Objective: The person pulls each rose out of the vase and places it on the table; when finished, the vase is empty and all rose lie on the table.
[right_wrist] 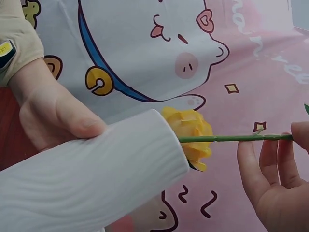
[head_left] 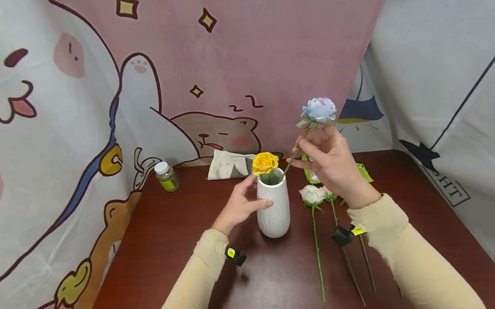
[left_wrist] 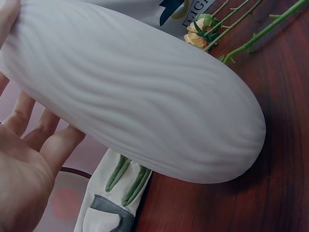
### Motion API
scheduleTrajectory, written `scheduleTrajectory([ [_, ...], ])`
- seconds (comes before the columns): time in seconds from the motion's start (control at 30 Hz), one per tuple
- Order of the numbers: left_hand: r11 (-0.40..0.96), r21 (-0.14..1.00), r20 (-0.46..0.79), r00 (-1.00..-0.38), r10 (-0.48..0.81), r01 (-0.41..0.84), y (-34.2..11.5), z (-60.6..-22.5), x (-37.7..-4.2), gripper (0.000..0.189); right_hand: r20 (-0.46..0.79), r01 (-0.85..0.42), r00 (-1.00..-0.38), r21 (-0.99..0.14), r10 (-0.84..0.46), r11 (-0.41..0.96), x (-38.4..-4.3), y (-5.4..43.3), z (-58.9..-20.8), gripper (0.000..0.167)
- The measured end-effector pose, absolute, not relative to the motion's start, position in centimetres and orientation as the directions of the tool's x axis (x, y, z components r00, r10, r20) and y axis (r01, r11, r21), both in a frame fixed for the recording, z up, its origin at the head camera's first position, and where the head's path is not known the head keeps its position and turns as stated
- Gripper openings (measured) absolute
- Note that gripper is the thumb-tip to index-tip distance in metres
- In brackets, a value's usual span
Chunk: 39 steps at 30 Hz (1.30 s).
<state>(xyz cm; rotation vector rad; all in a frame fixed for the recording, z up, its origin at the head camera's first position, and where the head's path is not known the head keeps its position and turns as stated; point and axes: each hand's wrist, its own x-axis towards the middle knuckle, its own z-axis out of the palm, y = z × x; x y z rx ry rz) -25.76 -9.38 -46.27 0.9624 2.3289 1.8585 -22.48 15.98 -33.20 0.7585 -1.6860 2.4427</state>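
Note:
A white vase with wavy ridges stands upright on the table, a yellow rose showing at its mouth. My left hand holds the vase near its rim, thumb on the near side and fingers around the far side. In my right hand the stem of a pale blue flower is pinched between thumb and fingers, just below the bloom. That stem slants down into the vase's mouth, beside the rose; its lower end is hidden inside. The right wrist view shows the green stem passing over the rim.
Right of the vase lie a white flower and several other long-stemmed flowers, partly under my right forearm. A green package sits behind them. Toward the back are a folded white-and-grey cloth item and a white-lidded jar.

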Motion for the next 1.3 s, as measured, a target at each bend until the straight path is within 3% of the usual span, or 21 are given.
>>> scheduleTrajectory([
  [0.33,0.101,0.890,0.356,-0.816,0.456,0.445,-9.3,-46.4,-25.8,0.058,0.442,-0.344,-0.890,-0.814,-0.115,-0.467,-22.6,17.5,-32.1,0.039],
  [0.5,0.115,0.888,0.349,-0.818,0.457,0.444,-9.4,-46.4,-25.8,0.060,0.465,-0.348,-0.883,-0.745,-0.068,-0.568,-22.6,18.3,-31.7,0.041],
  [0.87,0.105,0.889,0.355,-0.816,0.457,0.446,-9.5,-46.3,-25.6,0.059,0.513,-0.294,-0.854,-0.605,-0.081,-0.740,-22.8,20.8,-31.1,0.039],
  [1.17,0.110,0.889,0.353,-0.820,0.451,0.444,-9.3,-46.3,-25.8,0.057,0.502,-0.349,-0.865,-0.587,0.009,-0.731,-22.3,23.5,-30.1,0.048],
  [1.3,0.103,0.901,0.336,-0.826,0.453,0.422,-9.3,-46.3,-25.7,0.057,0.503,-0.332,-0.864,-0.529,0.027,-0.781,-22.1,24.8,-29.9,0.040],
])
